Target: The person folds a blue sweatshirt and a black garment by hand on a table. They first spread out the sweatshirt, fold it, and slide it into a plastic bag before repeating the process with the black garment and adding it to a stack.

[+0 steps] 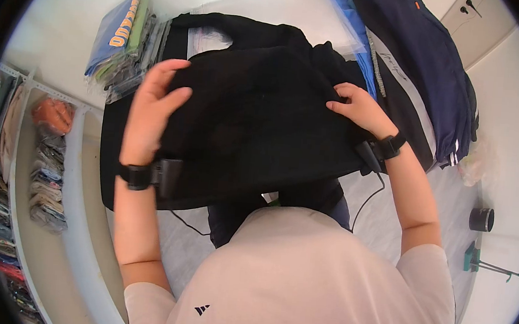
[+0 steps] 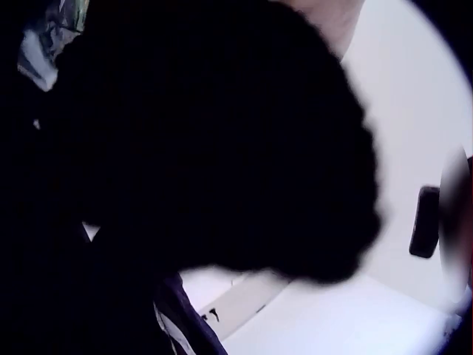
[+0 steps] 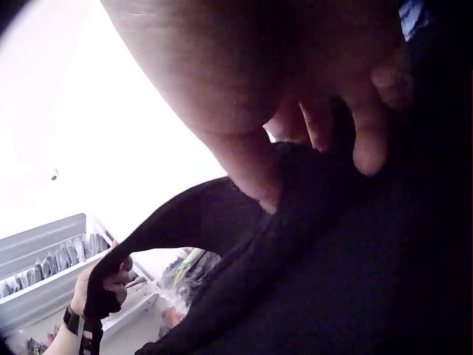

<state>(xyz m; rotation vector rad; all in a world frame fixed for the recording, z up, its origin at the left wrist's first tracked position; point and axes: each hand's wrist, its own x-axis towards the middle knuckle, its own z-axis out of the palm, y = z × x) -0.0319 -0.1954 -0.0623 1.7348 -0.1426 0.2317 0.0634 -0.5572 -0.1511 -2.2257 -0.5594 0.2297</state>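
Left of the navy clothes [image 1: 419,68], we grip the black garment [image 1: 256,125] with our left hand [image 1: 151,112] and right hand [image 1: 365,112], bagged clothes [image 1: 121,45] stacked far left.

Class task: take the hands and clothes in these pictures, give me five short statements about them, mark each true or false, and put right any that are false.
1. The left hand and the right hand both touch the black garment. True.
2. The person's shirt has long sleeves. False: its sleeves are short.
3. In the head view, a stack of bagged clothing is left of the black garment. True.
4. In the head view, the navy clothing also lies on the left. False: it lies on the right.
5. The shirt bears a small dark logo. True.
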